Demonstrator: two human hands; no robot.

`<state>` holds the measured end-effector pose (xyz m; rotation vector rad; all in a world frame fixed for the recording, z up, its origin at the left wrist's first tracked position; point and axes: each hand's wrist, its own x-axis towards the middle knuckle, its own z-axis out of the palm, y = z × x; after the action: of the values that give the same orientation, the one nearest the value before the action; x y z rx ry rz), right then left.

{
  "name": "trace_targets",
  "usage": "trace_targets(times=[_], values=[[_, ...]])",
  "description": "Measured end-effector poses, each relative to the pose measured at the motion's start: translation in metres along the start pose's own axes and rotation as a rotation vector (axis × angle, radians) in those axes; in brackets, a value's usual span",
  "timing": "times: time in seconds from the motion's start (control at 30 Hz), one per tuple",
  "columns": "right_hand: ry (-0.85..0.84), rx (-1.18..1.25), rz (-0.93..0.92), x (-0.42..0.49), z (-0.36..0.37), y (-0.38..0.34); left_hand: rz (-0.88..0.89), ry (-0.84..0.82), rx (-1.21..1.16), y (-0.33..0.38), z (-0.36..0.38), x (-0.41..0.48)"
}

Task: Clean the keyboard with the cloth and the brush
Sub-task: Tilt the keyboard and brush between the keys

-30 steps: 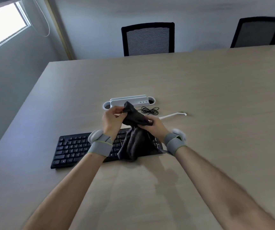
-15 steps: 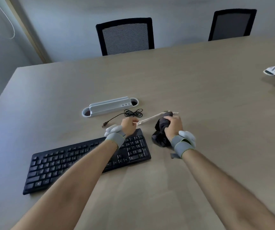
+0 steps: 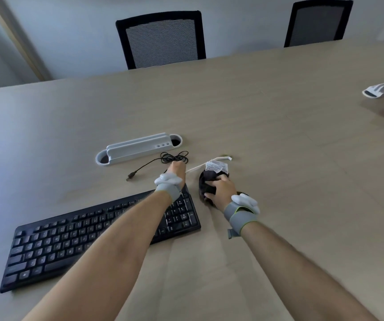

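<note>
The long pale wood-grain table point(image 3: 279, 140) fills the room in front of me, with two black mesh-backed office chairs point(image 3: 160, 39) pushed in along its far edge. Near the left, the black full-size keyboard point(image 3: 70, 242) lies bare and at a slant; a second ago the dark cloth hung over its right end, held up between both hands, and now it has come off entirely. That dark grey cloth point(image 3: 206, 184) sits bunched on the table just right of the keyboard, its white care label turned up at the far side, and the right hand point(image 3: 221, 189) presses down on it with fingers curled over the wad, gripping it. The left hand point(image 3: 177, 171) has reached past the keyboard's far right corner and is closed around the near end of the thin white-handled brush point(image 3: 211, 162), which lies on the table pointing far and right; its fingers are hidden from me, so the exact hold is a guess. I'd say the wiping is done and brushing is about to begin. Further off, the white plastic desk organiser tray point(image 3: 137, 148) has a round well at each end, both looking empty, and a coiled black cable point(image 3: 172, 157) lies beside it.
</note>
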<state>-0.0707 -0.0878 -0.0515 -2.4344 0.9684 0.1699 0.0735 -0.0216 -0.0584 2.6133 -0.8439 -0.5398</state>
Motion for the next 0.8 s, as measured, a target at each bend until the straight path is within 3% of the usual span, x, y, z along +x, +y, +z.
trace_targets(times=[0.13,0.23,0.3,0.43,0.7,0.8], values=[[0.018,0.090,0.014,-0.004,-0.012,-0.004,0.020,0.092,-0.184,-0.001,-0.024,-0.022],[0.267,0.208,0.029,-0.012,-0.018,-0.017,0.038,0.168,-0.325,-0.015,-0.046,-0.049],[0.334,0.379,0.062,-0.014,-0.021,-0.030,0.062,0.196,-0.367,-0.027,-0.057,-0.072],[0.026,1.061,0.108,-0.019,-0.030,-0.065,0.077,0.201,-0.403,-0.057,-0.074,-0.115],[-0.101,1.353,0.126,-0.028,-0.021,-0.113,0.063,0.138,-0.393,-0.099,-0.080,-0.162],[-0.159,1.355,0.093,-0.034,-0.014,-0.122,0.023,-0.049,-0.529,-0.100,-0.086,-0.170]])
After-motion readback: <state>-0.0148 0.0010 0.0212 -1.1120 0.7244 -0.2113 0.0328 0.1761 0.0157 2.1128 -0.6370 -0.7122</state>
